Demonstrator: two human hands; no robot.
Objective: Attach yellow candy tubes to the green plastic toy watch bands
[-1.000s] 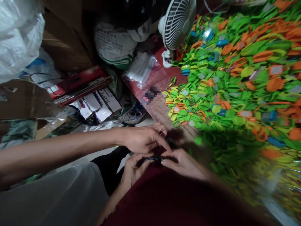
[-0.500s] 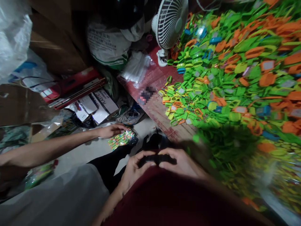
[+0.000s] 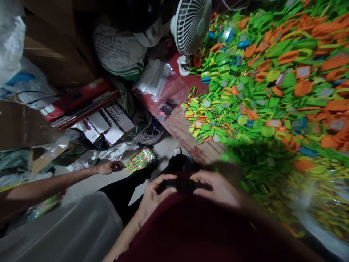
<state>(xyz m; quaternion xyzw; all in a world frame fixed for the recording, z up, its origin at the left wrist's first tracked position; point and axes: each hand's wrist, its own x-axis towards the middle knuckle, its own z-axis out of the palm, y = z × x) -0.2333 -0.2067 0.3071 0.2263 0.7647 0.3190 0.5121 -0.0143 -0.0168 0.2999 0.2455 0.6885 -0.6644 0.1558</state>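
My left hand [image 3: 156, 191] is closed at my waist with thumb and fingers pinched on a black strap-like piece [image 3: 169, 184]. Opposite it, my right hand [image 3: 216, 188] pinches a similar black piece [image 3: 202, 185]. Dark red cloth of my shirt [image 3: 188, 214] lies just below and between the hands. The picture is too dark to tell whether the two black pieces join.
Green, yellow and orange plastic watch-like bands [image 3: 261, 94] are heaped on the red table [image 3: 182, 85] at right. A white clip fan [image 3: 193, 27] stands behind. At left, another person's hand [image 3: 110, 167] is near a clear bag of colourful pieces [image 3: 140, 160].
My hands have moved slightly apart, widening the gap between the black parts they hold. The other person's hand has drawn left, off the bag of colourful pieces. The view has shifted slightly.
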